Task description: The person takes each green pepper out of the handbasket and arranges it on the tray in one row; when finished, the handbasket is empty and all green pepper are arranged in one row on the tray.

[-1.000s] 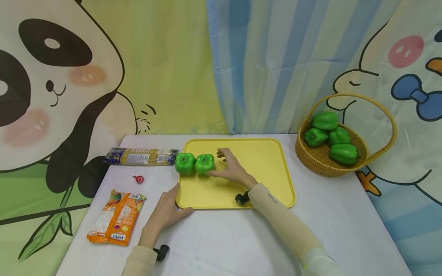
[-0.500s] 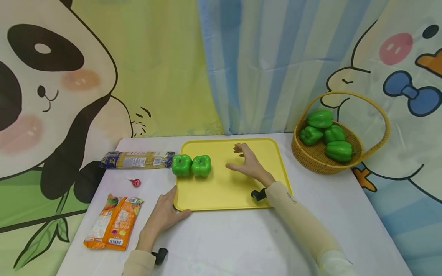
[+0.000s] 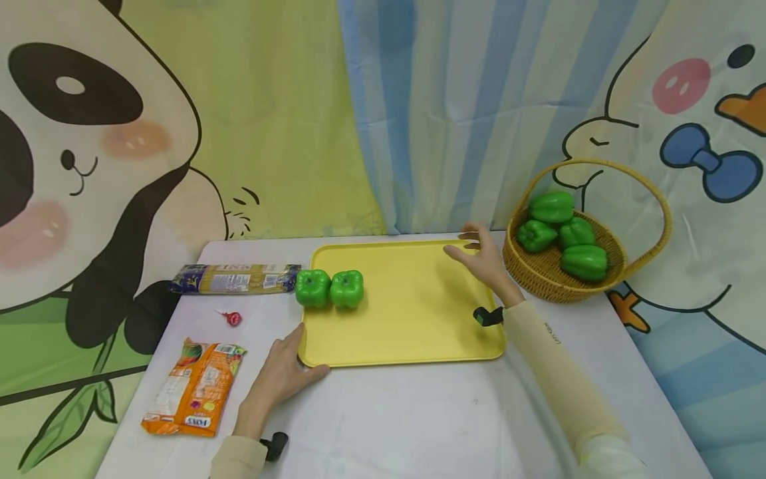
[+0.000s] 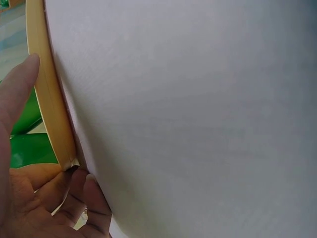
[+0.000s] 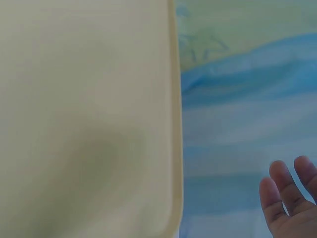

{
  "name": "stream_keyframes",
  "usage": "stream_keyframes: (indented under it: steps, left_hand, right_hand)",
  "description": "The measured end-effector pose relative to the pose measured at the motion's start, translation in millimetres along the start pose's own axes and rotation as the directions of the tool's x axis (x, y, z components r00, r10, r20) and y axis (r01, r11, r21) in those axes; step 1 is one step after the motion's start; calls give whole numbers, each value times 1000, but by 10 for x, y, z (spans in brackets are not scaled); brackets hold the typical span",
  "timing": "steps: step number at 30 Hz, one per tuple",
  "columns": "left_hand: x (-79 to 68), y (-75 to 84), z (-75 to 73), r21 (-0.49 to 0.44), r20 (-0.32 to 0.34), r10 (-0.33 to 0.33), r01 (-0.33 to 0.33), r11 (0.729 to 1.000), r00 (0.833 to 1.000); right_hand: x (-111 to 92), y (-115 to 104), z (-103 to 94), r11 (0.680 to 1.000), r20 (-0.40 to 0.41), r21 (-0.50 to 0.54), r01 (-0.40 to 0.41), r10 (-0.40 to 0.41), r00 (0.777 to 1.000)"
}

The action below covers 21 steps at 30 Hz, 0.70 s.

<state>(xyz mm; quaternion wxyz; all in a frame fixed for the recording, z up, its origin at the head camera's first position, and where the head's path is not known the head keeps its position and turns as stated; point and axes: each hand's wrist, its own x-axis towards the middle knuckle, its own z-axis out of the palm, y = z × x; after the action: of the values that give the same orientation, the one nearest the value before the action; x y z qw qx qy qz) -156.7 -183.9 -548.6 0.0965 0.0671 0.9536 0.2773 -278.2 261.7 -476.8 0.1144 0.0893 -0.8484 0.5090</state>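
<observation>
A yellow tray (image 3: 407,319) lies on the white table. Two green bell peppers (image 3: 312,288) sit side by side at its left end. My left hand (image 3: 279,372) grips the tray's near left corner. In the left wrist view my thumb (image 4: 22,82) lies on the tray rim (image 4: 47,94), with the other fingers curled at the corner. Over the tray's far right corner is my right hand (image 3: 485,261), fingers loosely bent and holding nothing. To its right stands a wicker basket (image 3: 541,286) with several green bell peppers (image 3: 584,263) in it.
A pack of spaghetti (image 3: 236,279) lies left of the tray, its right end near a pepper. Below it is a red lollipop (image 3: 232,319). An orange snack bag (image 3: 194,389) lies at the table's left side. A printed curtain (image 3: 287,133) hangs behind.
My right hand has moved away from the peppers on the tray, rightward and back toward the basket. My left hand stays at the tray corner. The head view has shifted slightly.
</observation>
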Motion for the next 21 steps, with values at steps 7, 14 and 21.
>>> stream_keyframes:
  steps: [7, 14, 21]
  left_hand:
    - [-4, -1, 4, 1, -10, 7, -7, 1000, 1000]
    - [4, -6, -13, 1, -18, 6, -6, 1000, 1000]
    - [7, 3, -1, -17, -18, 17, -17, 1000, 1000]
  right_hand:
    - [61, 107, -525, 990, -147, -19, -138, 134, 980]
    - [124, 296, -973, 980, -265, -72, -186, 161, 951]
    - [194, 504, -1349, 958, -335, -89, -274, 231, 914]
